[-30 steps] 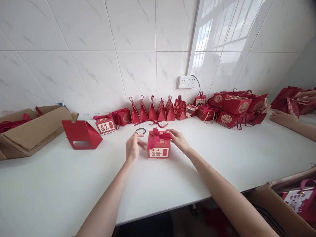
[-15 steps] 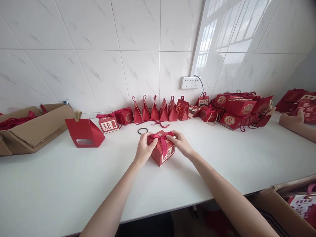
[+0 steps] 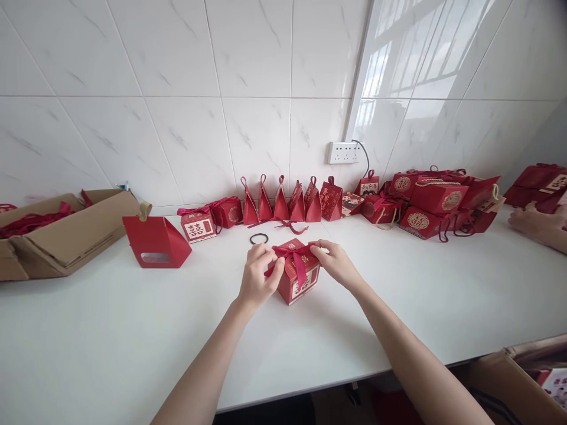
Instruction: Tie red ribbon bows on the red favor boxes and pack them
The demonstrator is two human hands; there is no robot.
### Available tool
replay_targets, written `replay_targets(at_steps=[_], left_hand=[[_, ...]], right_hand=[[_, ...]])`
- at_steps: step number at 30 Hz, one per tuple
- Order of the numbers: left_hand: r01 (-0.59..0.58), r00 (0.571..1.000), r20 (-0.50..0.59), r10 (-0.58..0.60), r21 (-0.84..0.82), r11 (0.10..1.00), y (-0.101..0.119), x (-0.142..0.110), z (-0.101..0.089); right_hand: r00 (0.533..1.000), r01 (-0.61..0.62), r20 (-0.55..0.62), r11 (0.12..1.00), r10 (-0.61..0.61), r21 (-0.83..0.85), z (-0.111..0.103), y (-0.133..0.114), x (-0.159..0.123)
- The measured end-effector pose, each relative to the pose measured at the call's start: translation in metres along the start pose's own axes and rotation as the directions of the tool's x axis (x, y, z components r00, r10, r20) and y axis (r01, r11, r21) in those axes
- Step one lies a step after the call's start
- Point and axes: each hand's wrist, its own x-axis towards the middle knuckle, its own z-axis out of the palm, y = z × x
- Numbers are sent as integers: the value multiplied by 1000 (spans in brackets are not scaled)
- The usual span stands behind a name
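Observation:
A red gift box [image 3: 289, 290] with a pale printed panel stands on the white table in front of me. A dark red ribbon [image 3: 300, 268] is tied in a bow across its top, one tail hanging down the front. My left hand [image 3: 261, 273] pinches the ribbon at the bow's left side, fingers curled beside the box. With thumb and forefinger, my right hand [image 3: 333, 260] grips the ribbon at the right side of the bow. A black ring-shaped band [image 3: 259, 238] lies just behind the box.
Red triangular boxes [image 3: 280, 208] line the wall, with a loose ribbon before them. Red boxes [image 3: 436, 198] are piled to the right. Another person's hand [image 3: 534, 221] touches boxes at far right. Cardboard cartons [image 3: 75, 248] stand left and lower right; a red house-shaped box [image 3: 156, 239] stands left.
Both hands have drawn slightly apart, pulling at the bow's two sides. My left fingers have curled more. The view has shifted a little, and the other person's hand has moved over its box.

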Motion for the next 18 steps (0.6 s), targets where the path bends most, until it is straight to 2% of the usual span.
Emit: replay_targets(at_steps=[3, 6, 11, 13, 15, 17, 18], left_hand=[[131, 989, 83, -122, -113, 985, 9, 1, -3], [238, 961, 188, -201, -203, 950, 17, 2, -5], [199, 941, 312, -133, -190, 961, 17, 1, -6], [205, 956, 260, -137, -257, 944, 11, 2, -9], [259, 966, 115, -233, -321, 911, 3, 5, -12], [347, 930, -1, -368, -333, 877, -5, 9, -15], [400, 905, -1, -425, -331, 854, -8, 11, -15]], right_hand=[[985, -92, 155, 985, 69, 149, -1, 3, 1], [964, -177, 246, 928, 98, 326, 0, 4, 2], [957, -235, 263, 857, 121, 459, 1, 4, 3], [967, -217, 222, 851, 123, 479, 2, 6, 4], [976, -181, 191, 862, 101, 474, 2, 8, 5], [981, -142, 184, 882, 65, 450, 2, 10, 6], [982, -123, 186, 895, 46, 430, 2, 10, 6]])
